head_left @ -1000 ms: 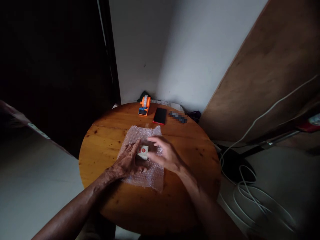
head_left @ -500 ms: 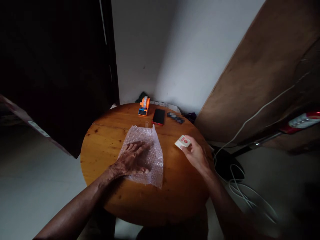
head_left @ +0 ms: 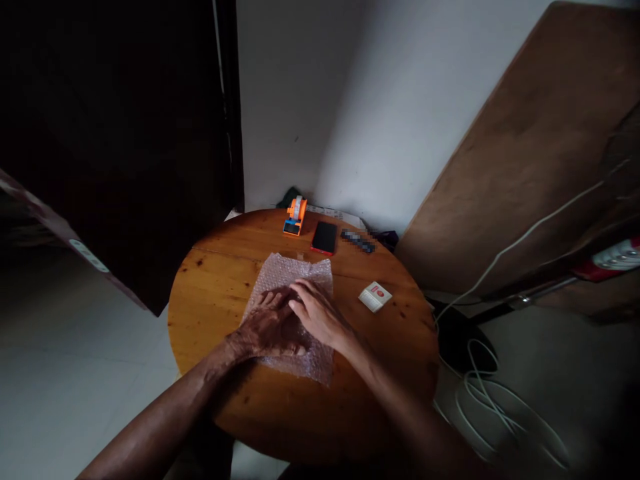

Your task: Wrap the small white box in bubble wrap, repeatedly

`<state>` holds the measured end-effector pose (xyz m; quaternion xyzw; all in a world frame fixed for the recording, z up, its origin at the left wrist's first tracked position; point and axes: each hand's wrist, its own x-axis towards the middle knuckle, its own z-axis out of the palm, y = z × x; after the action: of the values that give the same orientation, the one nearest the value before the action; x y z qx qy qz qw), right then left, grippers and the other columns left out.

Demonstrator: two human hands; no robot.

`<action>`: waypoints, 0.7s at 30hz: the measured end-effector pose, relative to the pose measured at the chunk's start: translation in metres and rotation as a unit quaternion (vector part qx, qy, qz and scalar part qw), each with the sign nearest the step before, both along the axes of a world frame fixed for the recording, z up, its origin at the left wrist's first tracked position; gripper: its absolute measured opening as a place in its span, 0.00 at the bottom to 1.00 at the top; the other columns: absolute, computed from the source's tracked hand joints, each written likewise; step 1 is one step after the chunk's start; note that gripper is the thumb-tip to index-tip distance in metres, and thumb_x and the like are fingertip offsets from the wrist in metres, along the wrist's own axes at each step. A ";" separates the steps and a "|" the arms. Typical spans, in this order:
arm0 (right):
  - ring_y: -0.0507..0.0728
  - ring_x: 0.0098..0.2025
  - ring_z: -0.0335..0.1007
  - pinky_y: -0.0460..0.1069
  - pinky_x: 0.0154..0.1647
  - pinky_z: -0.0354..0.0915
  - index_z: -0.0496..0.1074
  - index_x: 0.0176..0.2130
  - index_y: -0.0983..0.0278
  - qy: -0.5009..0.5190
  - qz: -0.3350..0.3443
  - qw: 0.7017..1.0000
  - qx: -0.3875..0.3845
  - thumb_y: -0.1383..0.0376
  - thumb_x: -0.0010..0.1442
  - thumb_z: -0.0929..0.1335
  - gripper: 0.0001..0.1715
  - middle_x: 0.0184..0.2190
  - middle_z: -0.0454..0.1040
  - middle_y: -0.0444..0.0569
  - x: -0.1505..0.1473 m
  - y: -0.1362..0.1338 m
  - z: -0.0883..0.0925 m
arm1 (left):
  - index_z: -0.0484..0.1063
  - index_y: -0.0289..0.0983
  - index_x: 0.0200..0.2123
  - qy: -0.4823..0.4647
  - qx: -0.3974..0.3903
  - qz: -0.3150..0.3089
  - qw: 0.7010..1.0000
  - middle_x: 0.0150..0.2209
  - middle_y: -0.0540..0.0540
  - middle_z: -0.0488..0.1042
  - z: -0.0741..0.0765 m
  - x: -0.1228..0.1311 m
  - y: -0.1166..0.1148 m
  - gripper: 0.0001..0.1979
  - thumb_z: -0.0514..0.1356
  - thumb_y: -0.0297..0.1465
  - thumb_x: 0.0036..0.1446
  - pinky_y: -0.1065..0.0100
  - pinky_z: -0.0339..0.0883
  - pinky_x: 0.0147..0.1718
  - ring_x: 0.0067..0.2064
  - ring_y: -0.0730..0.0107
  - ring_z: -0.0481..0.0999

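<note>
A sheet of bubble wrap [head_left: 300, 273] lies in the middle of a round wooden table [head_left: 220, 293]. My left hand [head_left: 265, 328] rests flat on the sheet, fingers stretched out. My right hand [head_left: 316, 315] lies beside it on the wrap, fingers also flat and apart, holding nothing. A small white box with a red dot [head_left: 375, 296] sits on the table to the right of the sheet, apart from both hands.
At the table's far edge stand an orange tape dispenser [head_left: 294, 217], a dark phone with a red rim [head_left: 325, 237] and a small dark object [head_left: 357, 241]. A wooden board [head_left: 525, 147] leans against the wall on the right. White cables [head_left: 500, 407] lie on the floor.
My right hand carried the small white box off the bubble wrap, set it on the table to the right, then came back onto the sheet. My left hand stayed on the wrap.
</note>
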<state>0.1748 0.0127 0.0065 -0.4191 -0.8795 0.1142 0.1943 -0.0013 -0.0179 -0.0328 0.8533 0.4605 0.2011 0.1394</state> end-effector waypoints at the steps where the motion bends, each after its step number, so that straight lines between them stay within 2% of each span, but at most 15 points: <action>1: 0.61 0.60 0.63 0.58 0.63 0.59 0.68 0.58 0.67 -0.020 -0.026 0.999 0.001 0.65 0.68 0.60 0.22 0.59 0.69 0.58 -0.001 0.010 -0.007 | 0.58 0.42 0.67 0.003 -0.004 0.000 1.000 0.67 0.35 0.57 0.000 0.000 0.000 0.51 0.65 0.60 0.43 0.41 0.48 0.64 0.66 0.39 0.55; 3: 0.64 0.61 0.62 0.60 0.62 0.58 0.68 0.58 0.67 -0.056 -0.083 0.995 0.008 0.65 0.69 0.59 0.22 0.60 0.67 0.59 0.003 0.025 -0.018 | 0.57 0.40 0.67 0.010 -0.016 0.003 1.000 0.67 0.33 0.57 -0.001 0.000 0.000 0.53 0.64 0.61 0.43 0.40 0.47 0.64 0.67 0.37 0.55; 6: 0.66 0.62 0.61 0.63 0.61 0.57 0.67 0.59 0.66 -0.076 -0.124 0.989 0.012 0.63 0.69 0.58 0.23 0.64 0.65 0.57 0.011 0.033 -0.026 | 0.57 0.38 0.68 0.007 -0.029 0.004 1.000 0.67 0.31 0.56 0.000 -0.002 0.000 0.53 0.63 0.61 0.44 0.39 0.45 0.65 0.67 0.37 0.54; 8: 0.67 0.62 0.60 0.63 0.62 0.55 0.66 0.60 0.66 -0.080 -0.131 0.988 0.010 0.63 0.69 0.59 0.24 0.64 0.64 0.57 0.013 0.032 -0.028 | 0.56 0.40 0.68 -0.007 -0.040 -0.007 0.999 0.67 0.33 0.57 0.004 -0.006 0.001 0.47 0.61 0.57 0.51 0.41 0.47 0.65 0.68 0.41 0.55; 11: 0.66 0.63 0.58 0.62 0.63 0.53 0.65 0.61 0.67 -0.076 -0.122 0.990 0.002 0.63 0.69 0.59 0.24 0.65 0.63 0.56 0.014 0.030 -0.030 | 0.58 0.39 0.67 -0.010 -0.057 -0.019 0.998 0.66 0.36 0.60 0.017 -0.008 0.004 0.34 0.57 0.47 0.61 0.47 0.53 0.64 0.67 0.48 0.59; 13: 0.66 0.63 0.59 0.62 0.63 0.54 0.66 0.60 0.67 -0.070 -0.113 0.991 0.006 0.63 0.69 0.59 0.24 0.64 0.64 0.56 0.015 0.030 -0.029 | 0.62 0.39 0.64 0.014 -0.047 -0.016 0.999 0.64 0.38 0.64 0.029 -0.004 0.011 0.28 0.57 0.40 0.62 0.50 0.54 0.65 0.66 0.50 0.61; 17: 0.65 0.60 0.62 0.59 0.60 0.56 0.68 0.58 0.65 -0.065 -0.108 0.992 0.019 0.63 0.69 0.59 0.22 0.62 0.67 0.55 0.015 0.031 -0.027 | 0.64 0.38 0.62 0.054 -0.032 0.023 0.998 0.65 0.38 0.64 0.044 0.012 0.038 0.23 0.52 0.32 0.63 0.49 0.50 0.66 0.68 0.51 0.57; 19: 0.65 0.61 0.61 0.60 0.61 0.55 0.68 0.59 0.65 -0.070 -0.118 0.990 0.006 0.63 0.69 0.59 0.23 0.63 0.66 0.55 0.014 0.030 -0.027 | 0.64 0.34 0.62 0.080 -0.047 0.068 0.993 0.65 0.34 0.64 0.041 0.016 0.051 0.24 0.53 0.33 0.63 0.48 0.49 0.66 0.67 0.47 0.59; 21: 0.65 0.63 0.59 0.62 0.63 0.53 0.66 0.61 0.65 -0.075 -0.134 0.988 -0.008 0.63 0.68 0.60 0.24 0.65 0.63 0.55 0.014 0.030 -0.028 | 0.62 0.32 0.63 0.104 -0.064 0.105 0.987 0.66 0.31 0.60 0.032 0.015 0.059 0.29 0.56 0.39 0.62 0.46 0.48 0.66 0.68 0.42 0.57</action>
<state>0.1885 0.0422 -0.0220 -0.5424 -0.8265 0.0617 0.1378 0.0138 0.0416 -0.0005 0.8058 0.5715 0.0948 0.1226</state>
